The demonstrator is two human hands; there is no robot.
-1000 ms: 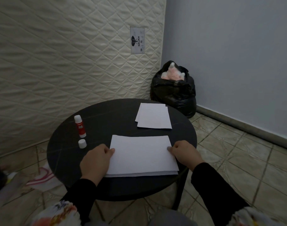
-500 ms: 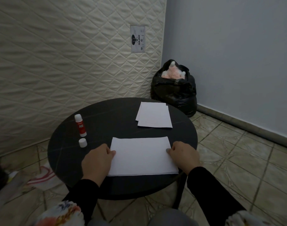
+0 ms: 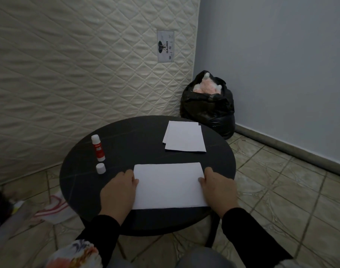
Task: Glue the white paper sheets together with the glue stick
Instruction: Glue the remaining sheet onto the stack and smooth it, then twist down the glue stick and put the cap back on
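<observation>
Table: one round black table stood on the tiled floor, its near edge just in front of the person.
Near paper: one white paper stack lay flat at the near side of the table; its near edge sat close to the table's rim; how many sheets it held could not be told.
Far paper: a second pile of white sheets lay at the far right of the table, at least two, the lower one peeking out at the left and top; its right corner came close to the rim.
Glue: one glue stick, red with a white top, stood upright at the left of the table; its one white cap stood apart just in front of it.
Left hand: the left hand lay against the left edge of the near paper, thumb tip on the sheet, fingers curled under and pressed together.
Right hand: the right hand lay against the right edge, thumb on the sheet, fingers curled close.
Open room: bare tabletop lay between the two paper piles, and between the glue stick and the far pile.
Around: one black bag sat in the corner, beside one quilted mattress leaning upright.
</observation>
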